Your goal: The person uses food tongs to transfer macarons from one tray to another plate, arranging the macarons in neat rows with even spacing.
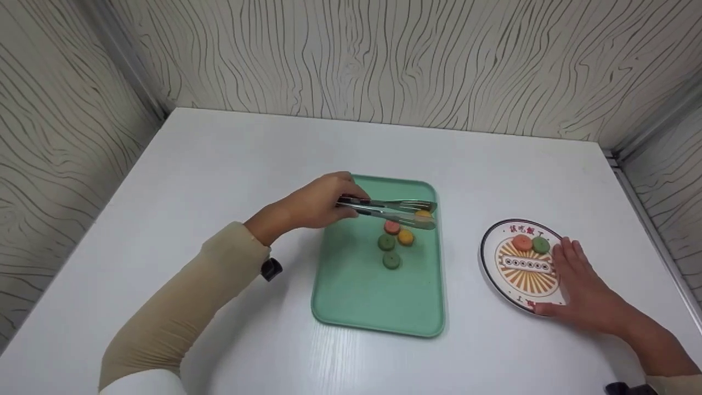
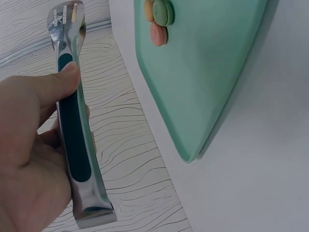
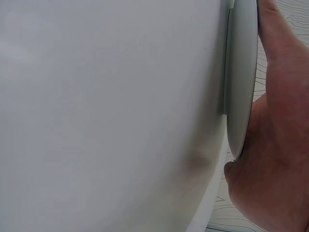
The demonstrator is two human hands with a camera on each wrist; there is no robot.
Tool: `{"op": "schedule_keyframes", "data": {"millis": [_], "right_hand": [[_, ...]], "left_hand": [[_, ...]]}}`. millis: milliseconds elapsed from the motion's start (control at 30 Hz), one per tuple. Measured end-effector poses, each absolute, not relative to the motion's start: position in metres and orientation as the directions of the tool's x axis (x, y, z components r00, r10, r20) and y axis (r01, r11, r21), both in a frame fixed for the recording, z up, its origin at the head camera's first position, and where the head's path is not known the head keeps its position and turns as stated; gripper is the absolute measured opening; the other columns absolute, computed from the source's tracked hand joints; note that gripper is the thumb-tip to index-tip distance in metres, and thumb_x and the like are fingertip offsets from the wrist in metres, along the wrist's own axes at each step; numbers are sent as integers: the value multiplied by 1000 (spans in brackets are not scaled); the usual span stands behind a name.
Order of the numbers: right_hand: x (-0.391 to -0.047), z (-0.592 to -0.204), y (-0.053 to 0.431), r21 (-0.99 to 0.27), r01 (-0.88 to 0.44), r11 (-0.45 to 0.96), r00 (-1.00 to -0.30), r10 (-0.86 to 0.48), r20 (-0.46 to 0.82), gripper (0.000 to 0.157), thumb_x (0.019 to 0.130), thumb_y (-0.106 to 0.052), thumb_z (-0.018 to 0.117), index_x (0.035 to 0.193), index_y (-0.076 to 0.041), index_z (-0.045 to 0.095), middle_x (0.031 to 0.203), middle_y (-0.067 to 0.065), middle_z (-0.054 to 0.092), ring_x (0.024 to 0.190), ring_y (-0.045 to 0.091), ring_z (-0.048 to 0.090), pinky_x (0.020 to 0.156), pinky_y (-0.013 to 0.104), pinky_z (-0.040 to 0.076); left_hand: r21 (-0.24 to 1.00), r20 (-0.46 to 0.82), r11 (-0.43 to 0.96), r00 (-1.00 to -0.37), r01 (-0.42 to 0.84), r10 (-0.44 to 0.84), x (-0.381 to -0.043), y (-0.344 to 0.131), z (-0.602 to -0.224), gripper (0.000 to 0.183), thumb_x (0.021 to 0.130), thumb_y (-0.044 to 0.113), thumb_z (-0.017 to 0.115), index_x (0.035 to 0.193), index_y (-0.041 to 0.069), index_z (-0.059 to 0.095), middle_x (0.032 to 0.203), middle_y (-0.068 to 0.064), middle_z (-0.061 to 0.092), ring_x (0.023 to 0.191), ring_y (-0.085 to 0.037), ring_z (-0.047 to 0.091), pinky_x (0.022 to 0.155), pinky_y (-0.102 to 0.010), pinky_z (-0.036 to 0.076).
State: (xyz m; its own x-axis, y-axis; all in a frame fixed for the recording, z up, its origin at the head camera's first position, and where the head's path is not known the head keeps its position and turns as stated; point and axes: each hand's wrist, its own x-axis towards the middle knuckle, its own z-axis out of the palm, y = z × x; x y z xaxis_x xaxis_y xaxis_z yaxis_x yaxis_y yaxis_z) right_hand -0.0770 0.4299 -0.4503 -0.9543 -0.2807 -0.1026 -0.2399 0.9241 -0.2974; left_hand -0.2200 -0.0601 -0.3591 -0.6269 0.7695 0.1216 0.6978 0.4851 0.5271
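My left hand (image 1: 329,202) grips a pair of metal tongs (image 2: 77,130) by the dark handle inlays, thumb along one arm. The tongs' tips are spread apart over the far right part of a green tray (image 1: 378,302), overlapping a yellow macaron (image 1: 423,214) in the head view. Near it on the tray lie a pink macaron (image 1: 391,226), another yellow one and two green macarons (image 1: 391,260). My right hand (image 1: 584,291) rests against the right rim of a round patterned plate (image 1: 493,258), fingers extended and thumb at its near edge. A coral macaron (image 1: 522,242) and a green macaron (image 1: 541,245) sit side by side on the plate.
The tray and plate stand apart on a white table (image 1: 230,159). Wood-grain patterned panels (image 1: 351,60) enclose the table at the back and both sides. A dark wrist device (image 1: 271,269) sits by the left sleeve.
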Motion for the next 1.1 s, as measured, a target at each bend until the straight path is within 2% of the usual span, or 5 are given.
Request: {"op": "schedule_keyframes", "data": {"millis": [333, 800, 1100], "right_hand": [[-77, -449, 430, -314, -229, 921, -953, -278, -118, 121, 74, -50, 73, 145, 7, -6, 151, 24, -17, 137, 30, -24, 97, 17, -18], [-76, -452, 431, -307, -227, 924, -958, -269, -101, 120, 73, -50, 74, 146, 7, -3, 153, 22, -15, 138, 29, -23, 95, 13, -17], [-77, -453, 432, -286, -255, 924, -953, -290, -84, 121, 73, -51, 74, 145, 9, -2, 152, 24, -14, 138, 30, -23, 95, 11, -17]], "left_hand": [[520, 94, 504, -633, 690, 769, -227, -39, -356, 27, 87, 13, 67, 114, 13, 68, 100, 1, 60, 87, -11, 50, 76, -24, 44], [524, 84, 496, -622, 692, 778, -230, -15, -359, 27, 88, 15, 65, 115, 13, 67, 99, 1, 59, 84, -11, 50, 73, -24, 44], [535, 97, 460, -592, 709, 800, -232, 4, -360, 27, 88, 13, 65, 115, 11, 67, 99, 2, 61, 88, -10, 50, 76, -22, 44]]}}
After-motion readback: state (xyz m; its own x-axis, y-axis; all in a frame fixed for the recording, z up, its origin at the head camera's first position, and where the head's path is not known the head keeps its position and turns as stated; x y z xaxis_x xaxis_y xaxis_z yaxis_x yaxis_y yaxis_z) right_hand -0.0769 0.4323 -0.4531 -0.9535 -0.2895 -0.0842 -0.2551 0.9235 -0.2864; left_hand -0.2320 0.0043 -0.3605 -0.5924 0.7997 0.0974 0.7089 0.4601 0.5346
